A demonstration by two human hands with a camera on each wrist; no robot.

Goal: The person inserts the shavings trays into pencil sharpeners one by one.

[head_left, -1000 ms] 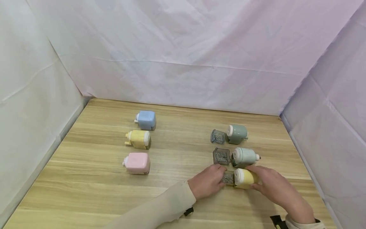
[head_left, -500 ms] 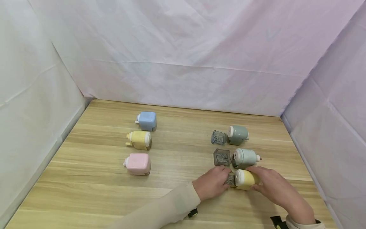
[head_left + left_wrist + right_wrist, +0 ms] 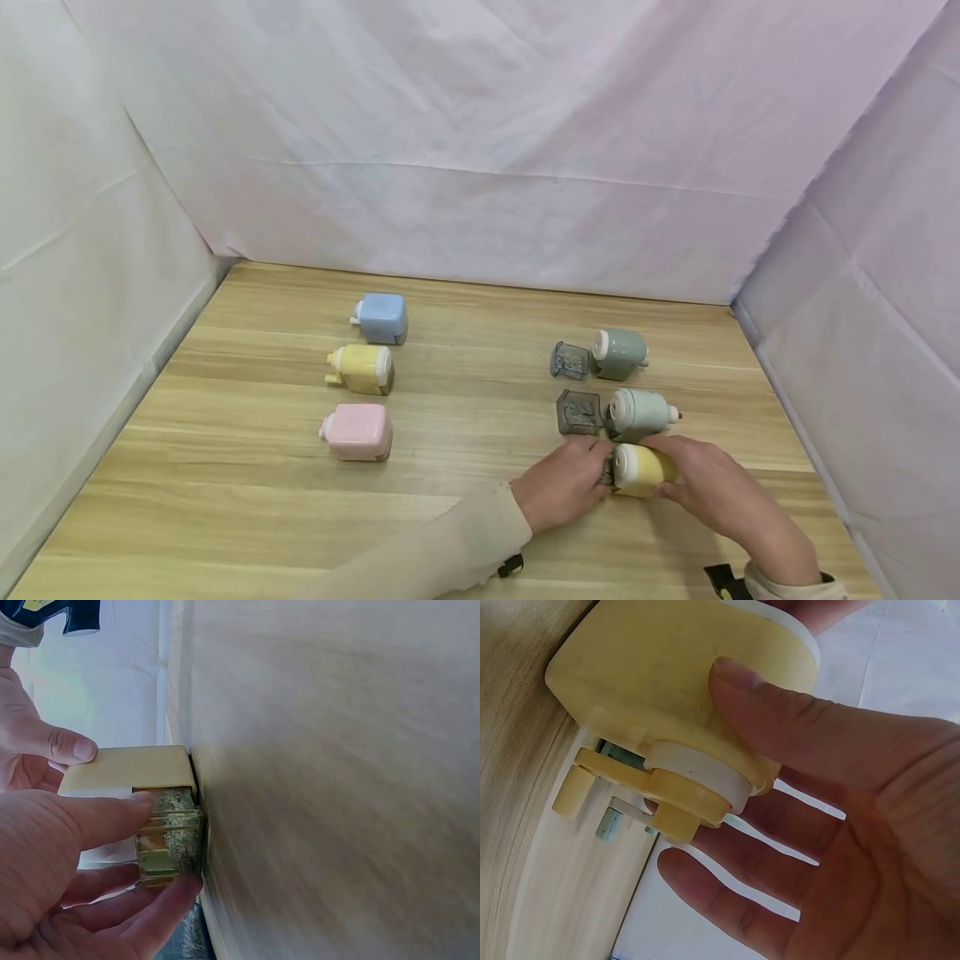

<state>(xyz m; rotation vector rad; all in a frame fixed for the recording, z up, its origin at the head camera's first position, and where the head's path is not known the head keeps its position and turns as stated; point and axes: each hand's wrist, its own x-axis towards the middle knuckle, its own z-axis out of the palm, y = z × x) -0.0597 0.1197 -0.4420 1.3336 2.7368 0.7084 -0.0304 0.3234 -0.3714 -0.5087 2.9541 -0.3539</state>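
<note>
A yellow crank pencil sharpener (image 3: 647, 472) stands at the front right of the table, its crank (image 3: 682, 802) facing right. My right hand (image 3: 716, 487) holds it, thumb on one side and fingers around the far side. At its left end, my left hand (image 3: 564, 485) pinches the clear shavings drawer (image 3: 176, 836) between thumb and fingers. Grey shavings fill part of this drawer, and most of it sits inside the sharpener body. Behind stand a pale green sharpener (image 3: 642, 414) and a dark green sharpener (image 3: 621, 354). Their drawers, a nearer drawer (image 3: 579, 412) and a farther drawer (image 3: 570, 360), lie to their left.
On the left of the wooden table (image 3: 225, 467) stand a blue sharpener (image 3: 384, 317), another yellow sharpener (image 3: 362, 368) and a pink sharpener (image 3: 357, 432) in a column. White cloth (image 3: 480, 225) hangs along the back and both sides.
My left hand has moved right, sliding the shavings drawer into the yellow sharpener, so less of the drawer shows. The right hand keeps its hold in place.
</note>
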